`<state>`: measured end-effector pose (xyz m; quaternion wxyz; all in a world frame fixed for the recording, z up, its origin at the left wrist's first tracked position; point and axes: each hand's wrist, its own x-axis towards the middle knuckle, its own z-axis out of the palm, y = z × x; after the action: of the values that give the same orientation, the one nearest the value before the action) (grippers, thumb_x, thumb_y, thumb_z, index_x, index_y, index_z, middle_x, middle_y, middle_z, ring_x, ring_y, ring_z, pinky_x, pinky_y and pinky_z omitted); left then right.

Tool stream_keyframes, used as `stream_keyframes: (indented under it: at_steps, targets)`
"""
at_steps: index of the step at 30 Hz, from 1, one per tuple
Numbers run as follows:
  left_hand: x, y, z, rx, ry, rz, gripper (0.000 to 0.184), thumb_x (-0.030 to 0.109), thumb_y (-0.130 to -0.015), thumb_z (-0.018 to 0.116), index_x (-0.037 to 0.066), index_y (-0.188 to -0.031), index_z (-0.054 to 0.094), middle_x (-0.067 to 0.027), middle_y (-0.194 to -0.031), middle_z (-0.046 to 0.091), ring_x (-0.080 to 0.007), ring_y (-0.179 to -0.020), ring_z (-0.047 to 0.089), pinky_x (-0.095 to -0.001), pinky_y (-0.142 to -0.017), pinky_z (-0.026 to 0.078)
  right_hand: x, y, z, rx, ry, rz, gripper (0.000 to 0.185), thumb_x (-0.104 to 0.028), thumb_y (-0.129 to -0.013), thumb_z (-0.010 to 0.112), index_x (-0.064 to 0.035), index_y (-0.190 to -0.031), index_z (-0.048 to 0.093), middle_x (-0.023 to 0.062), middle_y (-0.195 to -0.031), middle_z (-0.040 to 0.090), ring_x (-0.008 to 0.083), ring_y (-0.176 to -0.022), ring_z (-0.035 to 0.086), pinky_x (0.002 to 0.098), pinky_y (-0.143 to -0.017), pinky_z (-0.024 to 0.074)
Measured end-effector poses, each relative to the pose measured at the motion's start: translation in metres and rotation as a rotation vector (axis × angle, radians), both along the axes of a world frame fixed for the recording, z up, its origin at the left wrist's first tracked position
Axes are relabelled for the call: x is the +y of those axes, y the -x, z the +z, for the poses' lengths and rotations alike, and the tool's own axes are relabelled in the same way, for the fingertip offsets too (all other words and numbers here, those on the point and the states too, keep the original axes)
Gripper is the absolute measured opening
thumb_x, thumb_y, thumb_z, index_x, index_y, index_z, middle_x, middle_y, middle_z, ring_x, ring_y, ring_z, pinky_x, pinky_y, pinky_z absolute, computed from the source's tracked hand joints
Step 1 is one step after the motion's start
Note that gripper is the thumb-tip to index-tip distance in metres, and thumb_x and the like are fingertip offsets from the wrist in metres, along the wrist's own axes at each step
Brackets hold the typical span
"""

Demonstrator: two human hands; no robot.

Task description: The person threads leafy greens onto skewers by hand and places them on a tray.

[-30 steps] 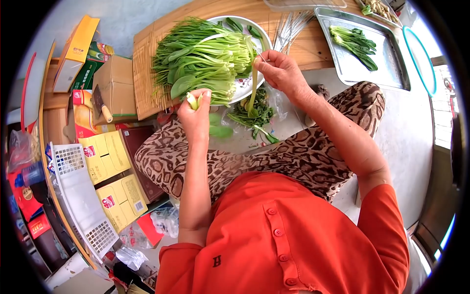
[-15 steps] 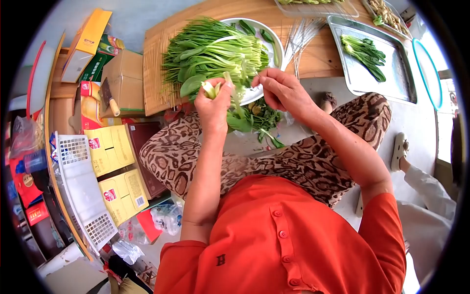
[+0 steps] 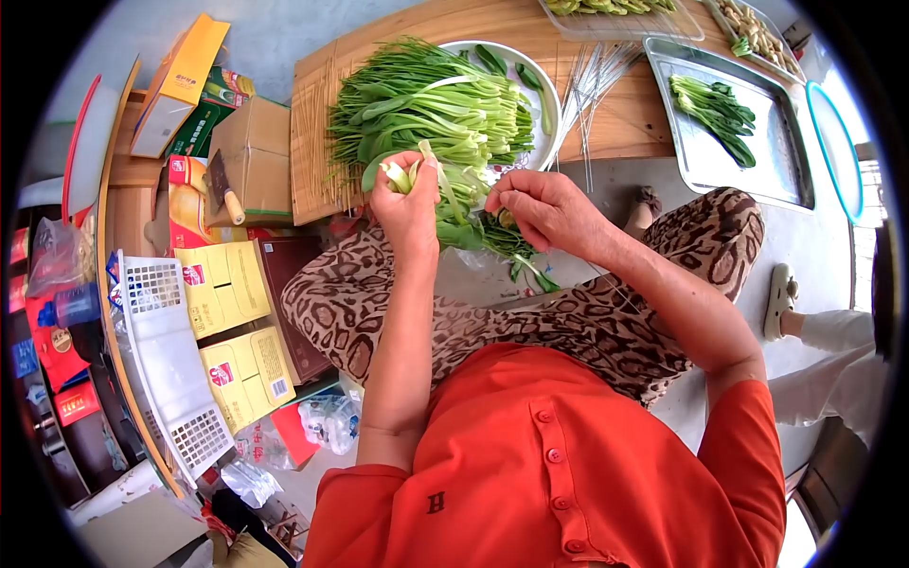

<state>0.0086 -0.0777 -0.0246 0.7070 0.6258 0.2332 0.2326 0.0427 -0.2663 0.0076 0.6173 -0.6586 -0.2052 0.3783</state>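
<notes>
My left hand (image 3: 407,204) is closed around a few pale green stalks of a leafy vegetable (image 3: 400,178), whose cut ends stick up past the thumb. To its right, my right hand (image 3: 544,208) is pinched, fingertips close to the stalks. Whatever lies between those fingertips is too small to make out. Just beyond both hands, a big heap of leafy greens (image 3: 426,114) lies on a white plate (image 3: 546,133) and spills over its left side. Below the hands, near floor level, more loose leaves (image 3: 511,241) show between my knees.
Thin metal skewers (image 3: 592,90) lie on the wooden table (image 3: 312,142) right of the plate. A metal tray (image 3: 776,156) holds a bunch of greens (image 3: 715,118). At left are cardboard boxes (image 3: 251,156), a cleaver (image 3: 225,189) and a white basket (image 3: 170,350). Another person's leg (image 3: 824,331) is at right.
My right hand has come down slightly, away from the heap, and stays pinched. The left hand still grips the stalks. The whole view has shifted a little.
</notes>
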Motion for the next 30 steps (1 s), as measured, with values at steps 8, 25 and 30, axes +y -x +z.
stream_keyframes:
  at_steps: [8, 25, 30]
  targets:
    - [-0.0012, 0.0007, 0.0009, -0.002, -0.008, 0.0, 0.012, 0.002, -0.082, 0.065, 0.003, -0.088, 0.055, 0.0007, -0.071, 0.056, -0.0047, -0.054, 0.047, -0.0195, -0.049, 0.039, 0.0001, -0.0004, 0.0007, -0.035, 0.021, -0.005, 0.022, -0.016, -0.094, 0.042, -0.0018, -0.093, 0.059, -0.0012, -0.047, 0.044, 0.0066, -0.043, 0.043, 0.0252, -0.047, 0.0375]
    - [-0.0031, 0.0023, 0.0007, 0.015, -0.087, -0.024, 0.013, 0.003, -0.083, 0.065, 0.003, -0.091, 0.055, -0.0031, -0.077, 0.058, -0.0065, -0.052, 0.048, -0.0197, -0.047, 0.037, 0.0009, 0.0004, -0.0032, -0.034, 0.006, -0.015, 0.023, -0.015, -0.094, 0.042, -0.0015, -0.092, 0.06, -0.0005, -0.046, 0.045, 0.007, -0.043, 0.044, 0.0257, -0.048, 0.0386]
    - [-0.0044, 0.0039, 0.0028, -0.018, -0.17, -0.051, 0.01, 0.002, -0.084, 0.063, 0.003, -0.089, 0.054, -0.0018, -0.076, 0.058, -0.0056, -0.053, 0.048, -0.02, -0.048, 0.038, 0.001, 0.0007, -0.0044, -0.034, 0.002, -0.018, 0.022, -0.015, -0.094, 0.042, -0.0014, -0.092, 0.06, -0.0007, -0.046, 0.045, 0.007, -0.043, 0.044, 0.0256, -0.048, 0.0383]
